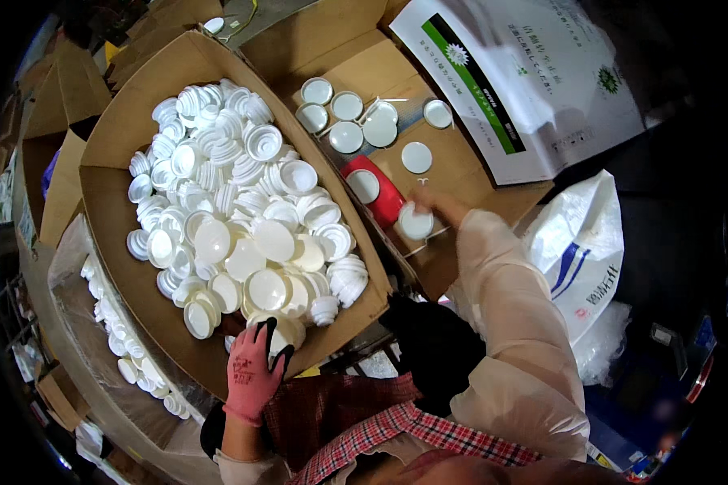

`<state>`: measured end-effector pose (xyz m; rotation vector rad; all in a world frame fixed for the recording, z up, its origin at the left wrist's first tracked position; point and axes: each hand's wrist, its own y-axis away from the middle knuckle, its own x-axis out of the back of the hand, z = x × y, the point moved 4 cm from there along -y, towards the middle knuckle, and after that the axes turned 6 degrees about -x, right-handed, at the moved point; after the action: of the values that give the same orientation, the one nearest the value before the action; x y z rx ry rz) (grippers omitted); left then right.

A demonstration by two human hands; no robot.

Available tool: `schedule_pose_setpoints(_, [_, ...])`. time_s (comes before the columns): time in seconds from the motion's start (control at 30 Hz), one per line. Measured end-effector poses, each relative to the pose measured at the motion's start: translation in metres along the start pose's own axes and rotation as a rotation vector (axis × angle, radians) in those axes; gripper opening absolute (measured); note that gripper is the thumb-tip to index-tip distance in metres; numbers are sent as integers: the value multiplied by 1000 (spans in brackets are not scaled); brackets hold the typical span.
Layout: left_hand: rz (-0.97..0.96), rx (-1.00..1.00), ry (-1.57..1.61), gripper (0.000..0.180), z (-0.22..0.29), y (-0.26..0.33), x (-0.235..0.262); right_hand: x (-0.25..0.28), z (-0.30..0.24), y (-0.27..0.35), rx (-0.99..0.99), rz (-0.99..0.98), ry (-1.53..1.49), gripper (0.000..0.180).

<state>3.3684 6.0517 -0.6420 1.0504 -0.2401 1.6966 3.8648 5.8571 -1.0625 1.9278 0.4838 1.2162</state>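
My left hand (253, 373), in a pink glove with black fingertips, is at the near edge of a cardboard box (150, 327) heaped with white round plastic lids (218, 174). Its thumb and fingers are around the edge of a white lid (287, 333). Bare and slightly blurred, my right hand (438, 204) reaches into a second cardboard box (457, 158) on the right. Its fingers are closed at the rim of a white disc-shaped lid (415, 222); part of the grip is hidden.
Several more lids (346, 137) lie spread in the right box, one on a red piece (387, 199). A printed white carton flap (534, 89) leans over its far right side. A white bag (582, 242) stands right of my arm. More lids (125, 343) fill a lined container at left.
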Motion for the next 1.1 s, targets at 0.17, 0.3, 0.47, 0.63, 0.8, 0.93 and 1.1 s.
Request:
schedule_pose_setpoints(0.17, [-80, 80, -58, 57, 4, -6, -1, 130, -16, -18, -307, 649, -301, 39])
schedule_pose_setpoints(0.3, [-81, 89, -49, 57, -1, -3, -1, 125, -34, -11, -328, 826, -406, 46])
schedule_pose_setpoints(0.47, [39, 116, -73, 57, -4, 2, 11, 212, -78, 60, 69, 768, -1515, 38])
schedule_pose_setpoints(0.63, [600, 294, 275, 64, -29, 36, 26, 329, -255, 195, 769, 214, -949, 77])
schedule_pose_setpoints(0.8, [450, 310, 1096, 49, -39, 34, 11, 275, -179, 60, 117, 406, -602, 92])
schedule_pose_setpoints(0.93, [304, 373, 667, 66, -38, 25, -6, 136, -188, -26, -175, 599, -89, 79])
schedule_pose_setpoints(1.1, [170, 361, 255, 58, -39, 16, 5, 152, -162, -26, -13, 628, -136, 66])
